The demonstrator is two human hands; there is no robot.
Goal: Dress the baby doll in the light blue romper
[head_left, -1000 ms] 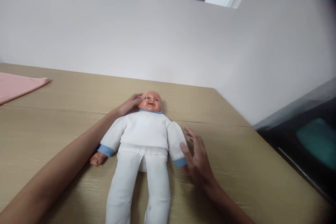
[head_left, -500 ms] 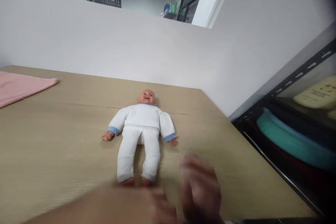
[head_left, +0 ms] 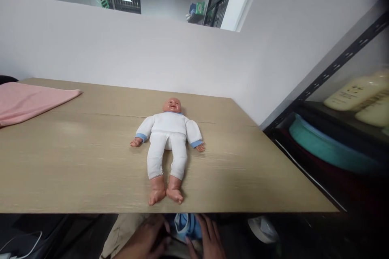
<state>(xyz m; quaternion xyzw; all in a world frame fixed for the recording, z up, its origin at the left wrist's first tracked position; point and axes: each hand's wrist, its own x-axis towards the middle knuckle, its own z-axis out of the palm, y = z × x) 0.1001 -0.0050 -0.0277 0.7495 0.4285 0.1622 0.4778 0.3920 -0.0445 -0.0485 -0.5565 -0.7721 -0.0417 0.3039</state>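
Below the table's front edge, at my lap, a bunched piece of blue cloth [head_left: 187,226] shows between my hands. My right hand [head_left: 209,238] has its fingers along the cloth's right side and its thumb at the lower edge, gripping it. Beside the cloth's left side is my left hand [head_left: 148,236], its fingers bent and blurred; their hold is unclear. On the table, a baby doll [head_left: 168,123] lies on its back, head away from me. It wears a white top and trousers with blue cuffs, and its feet are bare.
A pink cloth [head_left: 33,101] lies at the table's [head_left: 91,170] left. To the right, a dark shelf rack holds pale yellow bottles [head_left: 349,93] and a teal item [head_left: 328,147]. A whitish round container [head_left: 263,230] stands below the table edge. A white cable [head_left: 33,243] is lower left.
My hands have moved from over the table by the doll's feet down to the lap. The blue cloth and the doll's bare feet now show. The view has shifted.
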